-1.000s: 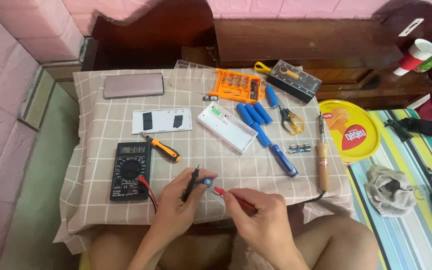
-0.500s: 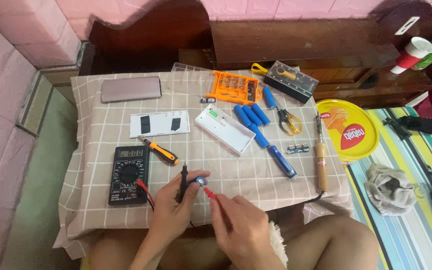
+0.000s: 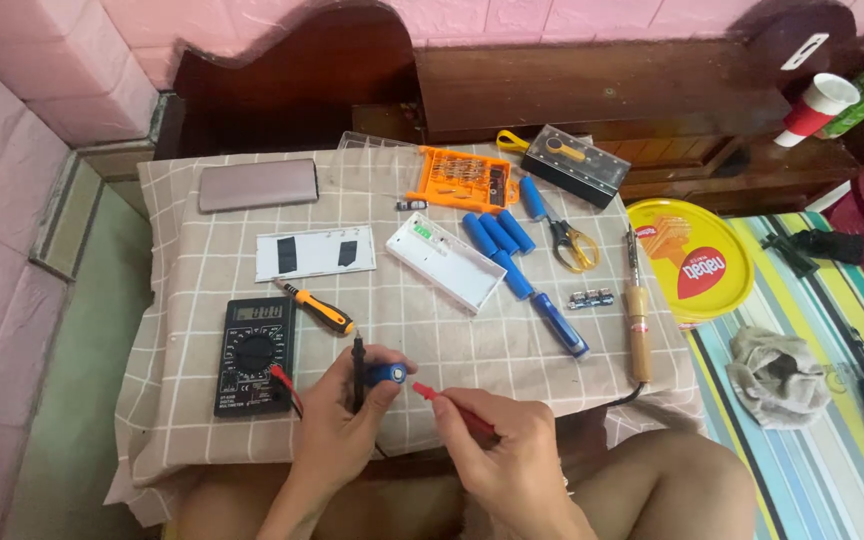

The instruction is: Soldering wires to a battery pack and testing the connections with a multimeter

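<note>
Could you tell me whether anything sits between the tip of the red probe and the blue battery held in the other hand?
Nothing visible does. The left hand holds the blue battery with the black probe, and the red probe in the right hand points at its end across a small bare gap.

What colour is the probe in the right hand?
Red: the probe in the right hand, clearest in the head view.

Matt checked cloth (image 3: 202,260) under glossy plastic multimeter (image 3: 254,355) and wooden-handled soldering iron (image 3: 638,335).

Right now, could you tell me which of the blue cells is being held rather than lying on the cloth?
The blue cell in the left hand; the others lie beside the white case.
</note>
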